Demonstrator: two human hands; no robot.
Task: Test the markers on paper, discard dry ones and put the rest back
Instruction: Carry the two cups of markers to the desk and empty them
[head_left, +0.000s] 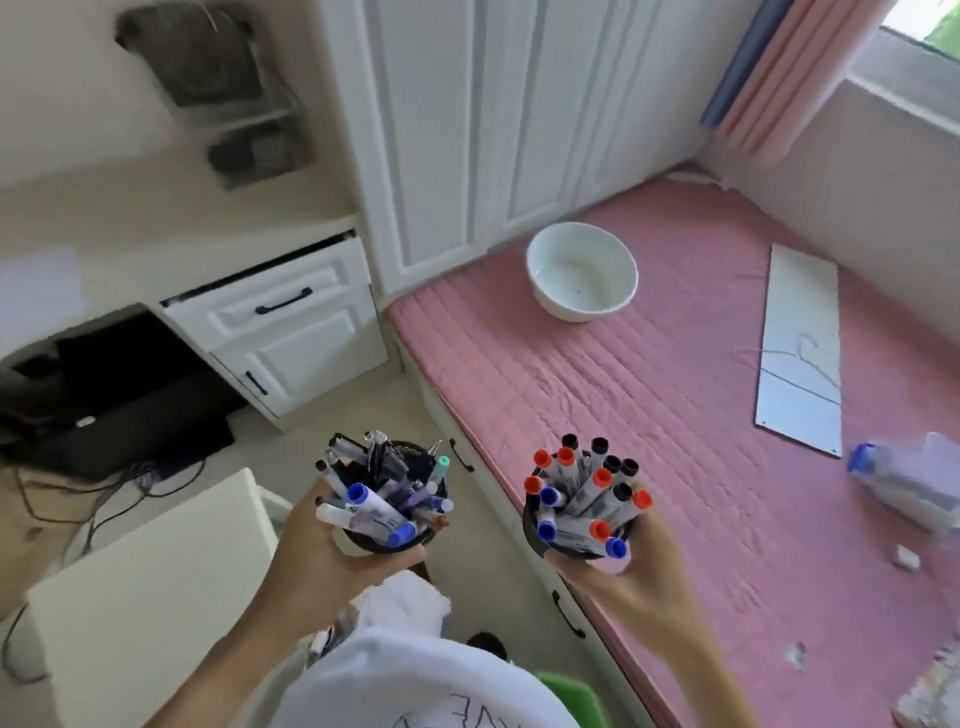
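Observation:
My left hand (317, 545) grips a black pen holder (410, 545) crammed with several pens and blue-capped markers, held over the floor. My right hand (623, 577) grips a second black holder (532, 538) filled with several whiteboard markers (587, 493) with red, blue and black caps; it hovers above the edge of the pink mattress (675, 415). A long white sheet of paper or board (802, 332) with a faint scribble lies on the mattress to the right. A white bowl (582, 270) stands on the mattress further back.
A clear bottle with a blue cap (904, 483) lies at the mattress's right edge, with a small white scrap (906, 558) near it. White wardrobe doors (493, 130) stand behind. A white desk with drawers (291, 322) and a white chair (156, 587) are at left; cables cross the floor.

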